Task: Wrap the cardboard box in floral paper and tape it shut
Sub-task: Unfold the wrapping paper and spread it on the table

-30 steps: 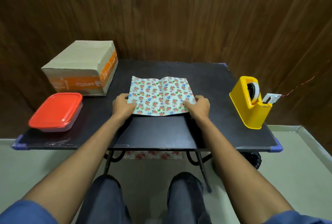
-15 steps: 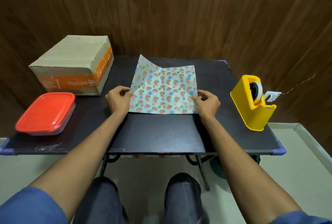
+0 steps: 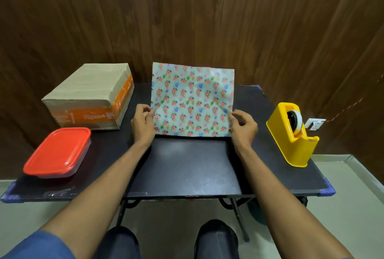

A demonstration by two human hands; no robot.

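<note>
Nearest the viewer, 2 knees in dark trousers sit below the front edge of a black folding table (image 3: 187, 167), and 2 bare forearms with blue sleeves reach forward over it. The left hand (image 3: 143, 124) pinches the left edge of the floral paper (image 3: 192, 101) between thumb and curled fingers; the right hand (image 3: 243, 125) pinches the right edge in the same way. The sheet stands nearly upright at mid-table, its lower edge on or just above the tabletop, its upper edge rising in front of the wood-panelled wall (image 3: 187, 13). On the near left of the table rests 1 clear container with a red lid (image 3: 58, 151). On the right stands 1 yellow tape dispenser (image 3: 292, 134) holding a roll of tape. At the far left corner, behind the container and apart from the paper, sits the cardboard box (image 3: 89, 96), unwrapped, with orange printed tape along its sides.
</note>
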